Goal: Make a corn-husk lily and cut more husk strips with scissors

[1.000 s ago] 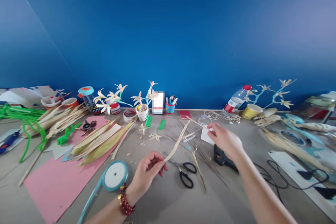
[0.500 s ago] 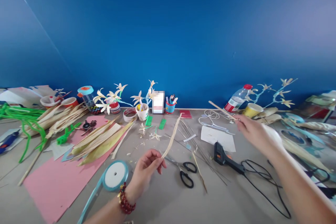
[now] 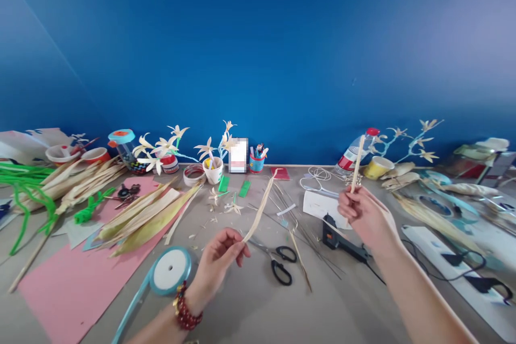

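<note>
My left hand (image 3: 223,260), with a red bead bracelet at the wrist, pinches the lower end of a long pale husk strip (image 3: 262,206) that rises and leans to the right. My right hand (image 3: 365,214) is closed around a thin pale stick (image 3: 358,164), held nearly upright in front of the clear bottle. Just right of my left hand lie scissors (image 3: 281,273) with black handles. A black glue gun (image 3: 342,244) rests on the table below my right hand. Thin wires (image 3: 310,239) lie between the two hands.
Blue ribbon spool (image 3: 170,270) and pink paper (image 3: 76,285) lie at the left, with husks (image 3: 149,215) over the paper. Husk flowers in cups, a pen holder (image 3: 257,163) and a bottle (image 3: 349,161) line the blue wall. A white power strip (image 3: 455,279) lies right.
My right hand has moved left and a little down, and the stick in it has turned from slanting left to nearly upright. My left hand still holds the strip. The view has shifted slightly right.
</note>
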Demonstrator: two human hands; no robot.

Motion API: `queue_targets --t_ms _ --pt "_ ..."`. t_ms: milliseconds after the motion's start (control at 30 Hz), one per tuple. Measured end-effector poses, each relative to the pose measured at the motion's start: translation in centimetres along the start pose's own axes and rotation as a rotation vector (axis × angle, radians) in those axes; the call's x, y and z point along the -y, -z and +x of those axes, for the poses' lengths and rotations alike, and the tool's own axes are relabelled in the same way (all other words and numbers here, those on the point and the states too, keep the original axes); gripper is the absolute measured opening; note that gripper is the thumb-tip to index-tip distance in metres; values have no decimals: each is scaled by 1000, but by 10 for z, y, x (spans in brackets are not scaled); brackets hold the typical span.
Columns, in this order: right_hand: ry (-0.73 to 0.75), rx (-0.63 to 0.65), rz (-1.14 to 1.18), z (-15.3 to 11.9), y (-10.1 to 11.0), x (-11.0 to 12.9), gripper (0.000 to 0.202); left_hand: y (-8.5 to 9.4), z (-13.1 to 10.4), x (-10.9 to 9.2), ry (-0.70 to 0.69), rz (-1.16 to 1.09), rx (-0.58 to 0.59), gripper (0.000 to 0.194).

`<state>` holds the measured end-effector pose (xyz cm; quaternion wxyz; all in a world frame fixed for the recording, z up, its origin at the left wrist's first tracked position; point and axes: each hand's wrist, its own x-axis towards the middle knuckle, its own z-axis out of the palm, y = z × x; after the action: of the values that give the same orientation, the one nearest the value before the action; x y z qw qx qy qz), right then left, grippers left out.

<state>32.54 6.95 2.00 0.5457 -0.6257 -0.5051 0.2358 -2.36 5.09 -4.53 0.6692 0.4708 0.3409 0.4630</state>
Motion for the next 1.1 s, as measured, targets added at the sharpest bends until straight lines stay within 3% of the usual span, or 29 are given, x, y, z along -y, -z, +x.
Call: queue_targets --t_ms 67,167,267,400,500,633,700,800,867,933,1033,1100 --pt "-15 -1 -294 -1 -1 -14 15 0 -1 0 11 26 -5 21" --pt "-47 124 -717 5 -4 -30 19 -1 -4 0 38 68 4 20" --pt "-40 216 -807 15 -16 -39 26 -2 -4 1 58 97 30 21" --pt "-18 279 -855 38 -32 -37 7 -2 -2 2 45 112 30 22" --pt "11 164 -858 64 -26 -21 18 0 -1 2 45 112 18 23" --pt "70 -76 -798 79 -13 4 61 -1 -1 2 47 117 29 24" --pt "123 -161 -609 63 -21 11 61 -2 -1 1 46 101 23 24" --pt "148 -39 -299 15 -53 13 47 -4 -1 -3 28 47 -11 26" --pt "3 141 41 -24 -77 11 41 -5 0 -5 5 6 -40 27" --pt "-181 356 237 -59 -98 11 38 -5 0 -6 -16 -27 -66 28" --pt "-356 562 293 -91 -121 17 35 -6 0 -5 -28 -41 -79 29" --pt "-289 713 246 -102 -133 22 34 -5 0 -2 -33 -39 -60 28"
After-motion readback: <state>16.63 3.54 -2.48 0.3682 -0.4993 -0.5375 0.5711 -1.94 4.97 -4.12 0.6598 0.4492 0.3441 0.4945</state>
